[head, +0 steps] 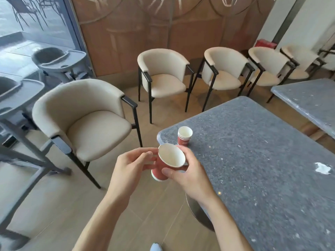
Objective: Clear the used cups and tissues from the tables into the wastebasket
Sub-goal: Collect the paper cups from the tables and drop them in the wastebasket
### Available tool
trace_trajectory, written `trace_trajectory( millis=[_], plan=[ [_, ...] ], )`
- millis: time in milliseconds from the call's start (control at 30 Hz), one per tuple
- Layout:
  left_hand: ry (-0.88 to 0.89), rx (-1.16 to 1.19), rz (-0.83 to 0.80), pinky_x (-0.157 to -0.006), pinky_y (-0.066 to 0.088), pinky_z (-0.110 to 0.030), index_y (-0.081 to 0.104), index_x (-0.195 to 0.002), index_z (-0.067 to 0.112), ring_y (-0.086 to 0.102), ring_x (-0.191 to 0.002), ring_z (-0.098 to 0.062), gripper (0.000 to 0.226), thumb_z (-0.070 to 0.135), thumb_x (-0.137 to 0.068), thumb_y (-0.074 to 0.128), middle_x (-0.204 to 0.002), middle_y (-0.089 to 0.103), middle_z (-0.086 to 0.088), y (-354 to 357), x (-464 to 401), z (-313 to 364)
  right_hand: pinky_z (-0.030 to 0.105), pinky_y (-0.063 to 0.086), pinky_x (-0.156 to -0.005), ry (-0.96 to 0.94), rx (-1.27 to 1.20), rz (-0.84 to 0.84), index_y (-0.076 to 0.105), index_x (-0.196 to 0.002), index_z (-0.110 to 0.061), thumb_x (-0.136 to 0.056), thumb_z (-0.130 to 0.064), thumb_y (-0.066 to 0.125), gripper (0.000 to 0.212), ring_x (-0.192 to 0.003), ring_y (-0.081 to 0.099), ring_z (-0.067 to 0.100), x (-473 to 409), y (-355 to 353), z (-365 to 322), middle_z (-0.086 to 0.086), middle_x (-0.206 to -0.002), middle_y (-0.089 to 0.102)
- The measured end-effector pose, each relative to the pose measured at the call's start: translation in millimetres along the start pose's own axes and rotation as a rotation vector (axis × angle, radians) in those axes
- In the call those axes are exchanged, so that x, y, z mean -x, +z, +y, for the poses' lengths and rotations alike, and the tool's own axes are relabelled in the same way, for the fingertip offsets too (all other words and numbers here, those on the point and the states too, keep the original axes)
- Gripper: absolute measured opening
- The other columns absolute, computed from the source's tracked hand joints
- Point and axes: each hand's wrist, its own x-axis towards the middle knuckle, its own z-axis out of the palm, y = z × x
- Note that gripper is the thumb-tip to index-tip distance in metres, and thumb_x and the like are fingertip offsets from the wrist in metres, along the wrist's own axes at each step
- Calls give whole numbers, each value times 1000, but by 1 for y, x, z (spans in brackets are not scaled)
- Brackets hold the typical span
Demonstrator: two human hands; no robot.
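Beside the grey table [262, 160], both hands [161, 169] hold a red cup [164, 167].

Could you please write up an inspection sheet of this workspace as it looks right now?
Surface: grey speckled table, with a second grey table beyond it.
Job's things: red paper cup held tilted in both hands off the table's edge; stack of red cups upright at the table's corner; crumpled white tissue on the table. No wastebasket in view.
Clutter: nothing seen.
Grippers: left hand and right hand both grip the cup.
Cables: nothing seen.
Surroundings: beige armchairs, grey high chairs, wooden floor.
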Motion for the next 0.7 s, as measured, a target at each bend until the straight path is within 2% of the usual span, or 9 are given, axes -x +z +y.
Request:
trace_trajectory(
  millis=[133, 233, 333, 467, 600, 700],
  plan=[
    [-42, -12, -95, -99, 55, -49, 82, -101, 18, 75, -98, -26, 33, 6, -101, 51, -102, 79, -8, 2, -61, 2, 20, 52, -93, 32, 25, 78, 54, -130, -37, -75, -19, 90, 68, -112, 63, -3, -46, -1, 3, -18, -122, 68],
    [-84, 5, -194, -96, 58, -45, 80, -101, 13, 74, -100, -28, 31, 4, -101, 50, -103, 78, -8, 5, -112, 1, 25, 52, -95, 115, 58, 187, 53, -132, -34, -74, -20, 89, 69, -112, 64, 1, -81, -8, 16, -13, -125, 67],
    [-100, 23, -250, -86, 61, -34, 79, -101, 10, 73, -100, -23, 29, 3, -100, 50, -103, 78, -4, 6, -170, 1, 35, 54, -95, 194, 127, 417, 53, -130, -31, -71, -29, 88, 69, -112, 65, 9, -117, -30, 31, -12, -123, 66],
    [-147, 5, -334, -79, 60, -29, 78, -99, 8, 72, -92, -19, 30, 2, -99, 48, -104, 78, -9, -1, -247, -5, 33, 50, -95, 306, 177, 700, 52, -130, -25, -78, -20, 87, 63, -114, 63, 17, -150, -54, 41, -6, -122, 64],
    [-209, -48, -432, -75, 61, -25, 75, -102, 5, 71, -86, -15, 25, 2, -100, 51, -108, 76, -13, -1, -308, -16, 36, 49, -98, 349, 209, 763, 48, -133, -19, -77, -15, 87, 68, -114, 60, 18, -187, -35, 47, -1, -127, 61],
    [-258, -105, -497, -78, 62, -29, 74, -104, 4, 69, -91, -20, 22, 5, -100, 52, -114, 74, -13, 12, -340, -29, 26, 44, -93, 383, 255, 724, 45, -135, -17, -76, -15, 88, 72, -116, 57, 18, -216, -8, 59, 0, -131, 57]
  ],
)
